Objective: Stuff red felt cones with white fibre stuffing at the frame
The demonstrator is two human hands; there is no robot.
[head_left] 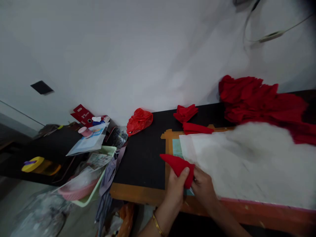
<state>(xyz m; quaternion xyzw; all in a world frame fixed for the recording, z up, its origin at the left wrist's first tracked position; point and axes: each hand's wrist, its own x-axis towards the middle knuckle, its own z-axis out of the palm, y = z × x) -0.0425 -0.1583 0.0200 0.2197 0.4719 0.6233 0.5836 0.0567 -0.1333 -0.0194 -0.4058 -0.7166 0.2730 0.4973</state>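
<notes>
My left hand (175, 191) and my right hand (203, 189) together pinch a folded red cloth piece (176, 163) above the near edge of the black-topped table (143, 154). The piece points left like a cone. A bangle sits on my left wrist. Beside my right hand lies a large white sheet (247, 164), blurred. Further back rest a second folded red piece (196, 128), a red folded flower shape (185, 112) and a big heap of red cloth (261, 98).
A crumpled red plastic bag (139, 121) lies at the table's far left. Left of the table stand a green tray (105, 164) with papers, a pink basket (76, 191), a yellow object (32, 163) and a red box (82, 115). A white wall rises behind.
</notes>
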